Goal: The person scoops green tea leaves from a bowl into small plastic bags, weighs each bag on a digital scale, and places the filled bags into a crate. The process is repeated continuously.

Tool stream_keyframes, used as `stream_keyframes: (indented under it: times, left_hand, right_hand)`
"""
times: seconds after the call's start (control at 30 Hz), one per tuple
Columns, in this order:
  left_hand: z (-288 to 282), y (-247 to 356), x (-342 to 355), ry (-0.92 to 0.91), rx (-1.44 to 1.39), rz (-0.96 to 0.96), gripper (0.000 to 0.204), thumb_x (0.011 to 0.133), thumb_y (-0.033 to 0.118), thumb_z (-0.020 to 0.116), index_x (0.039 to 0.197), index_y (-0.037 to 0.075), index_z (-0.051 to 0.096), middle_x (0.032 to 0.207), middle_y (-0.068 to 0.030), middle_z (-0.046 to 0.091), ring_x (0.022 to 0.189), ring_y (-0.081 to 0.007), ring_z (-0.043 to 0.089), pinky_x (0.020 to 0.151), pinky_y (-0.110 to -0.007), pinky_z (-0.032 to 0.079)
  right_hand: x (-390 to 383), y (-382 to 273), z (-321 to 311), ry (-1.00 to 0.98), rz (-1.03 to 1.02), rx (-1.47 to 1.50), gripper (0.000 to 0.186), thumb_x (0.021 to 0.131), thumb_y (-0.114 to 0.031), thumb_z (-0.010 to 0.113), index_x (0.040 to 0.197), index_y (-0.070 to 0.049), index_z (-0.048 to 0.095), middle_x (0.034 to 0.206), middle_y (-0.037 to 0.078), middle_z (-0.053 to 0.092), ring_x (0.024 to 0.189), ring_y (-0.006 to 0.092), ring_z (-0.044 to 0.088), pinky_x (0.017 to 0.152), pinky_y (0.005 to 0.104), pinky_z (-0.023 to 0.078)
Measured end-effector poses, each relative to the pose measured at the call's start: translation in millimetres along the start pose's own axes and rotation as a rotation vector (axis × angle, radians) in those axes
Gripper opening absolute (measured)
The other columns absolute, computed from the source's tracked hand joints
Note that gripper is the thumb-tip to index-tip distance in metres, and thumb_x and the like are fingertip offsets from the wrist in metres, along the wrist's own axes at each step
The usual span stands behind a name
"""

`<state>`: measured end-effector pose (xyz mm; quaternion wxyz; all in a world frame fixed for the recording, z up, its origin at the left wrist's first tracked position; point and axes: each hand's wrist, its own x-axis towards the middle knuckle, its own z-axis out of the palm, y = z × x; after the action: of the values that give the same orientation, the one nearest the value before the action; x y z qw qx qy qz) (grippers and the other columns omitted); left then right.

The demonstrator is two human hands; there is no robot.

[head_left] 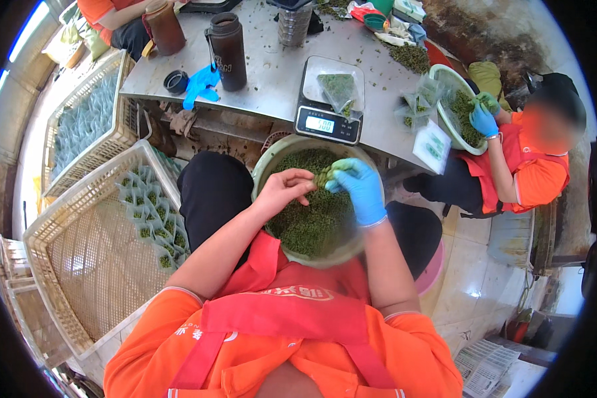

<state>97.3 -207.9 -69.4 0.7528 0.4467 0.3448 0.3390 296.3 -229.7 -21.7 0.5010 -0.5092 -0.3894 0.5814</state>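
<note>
Near metal table [268, 83] and floor tiles [464, 268], left hand [286, 191] and right hand [361, 191] pinch greens [322, 178].

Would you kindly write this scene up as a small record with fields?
Left hand: bare left hand, fingertips at a small green clump
Right hand: blue-gloved right hand, pinching the same clump
Below: pale basin of green plant pieces
Table: metal table bearing a digital scale with a clear bag on it
Left side: near crate, small bags along its right side; far crate, many bags
Right side: co-worker, gloved, at a second basin
</note>
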Motion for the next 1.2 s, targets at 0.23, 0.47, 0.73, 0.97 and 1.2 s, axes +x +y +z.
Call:
stream_keyframes:
  times: [0.23,0.47,0.73,0.97,1.2]
  left_hand:
    - [-5,-5,4,0.063,0.06,0.033,0.032,0.092,0.024,0.055,0.111,-0.002,0.053,0.093,-0.0089,0.065,0.066,-0.0119,0.061,0.064,-0.023,0.049]
    - [-3,-4,3,0.034,0.053,-0.017,0.027,0.092,0.018,0.055,0.109,-0.003,0.053,0.093,-0.01,0.065,0.067,-0.0125,0.061,0.066,-0.024,0.05]
    - [0,-5,3,0.016,0.02,-0.03,0.025,0.091,0.016,0.056,0.107,-0.003,0.054,0.092,-0.0105,0.064,0.067,-0.0121,0.061,0.064,-0.024,0.051]
    - [-2,-8,3,0.019,0.014,-0.016,0.024,0.092,0.015,0.054,0.108,-0.003,0.053,0.093,-0.0106,0.064,0.067,-0.0124,0.061,0.064,-0.024,0.051]
    - [-2,-15,5,0.007,0.09,0.011,0.022,0.092,0.012,0.053,0.108,-0.003,0.053,0.091,-0.0098,0.064,0.069,-0.0117,0.06,0.065,-0.024,0.051]
  right_hand:
    - [64,-6,-1,0.468,-0.292,0.408,0.01,0.083,0.003,0.056,0.093,0.001,0.057,0.085,0.013,0.064,0.071,0.0225,0.066,0.062,0.0306,0.056]
    - [99,4,18,0.596,-0.528,-0.266,0.015,0.078,-0.002,0.063,0.092,-0.002,0.061,0.079,0.008,0.061,0.06,0.0157,0.059,0.055,0.0273,0.048]
    - [105,-7,-5,0.907,-0.622,-1.004,0.064,0.061,-0.019,0.078,0.114,-0.006,0.046,0.111,0.017,0.049,0.106,0.0365,0.047,0.09,0.0454,0.038]
    - [136,-17,-11,0.727,-0.459,-0.679,0.067,0.064,-0.017,0.076,0.122,-0.003,0.045,0.121,0.02,0.046,0.113,0.0352,0.045,0.096,0.0419,0.037]
    - [31,89,-41,0.353,-0.148,-0.905,0.022,0.08,-0.011,0.065,0.099,-0.003,0.062,0.079,0.011,0.067,0.067,0.0185,0.063,0.063,0.0328,0.05]
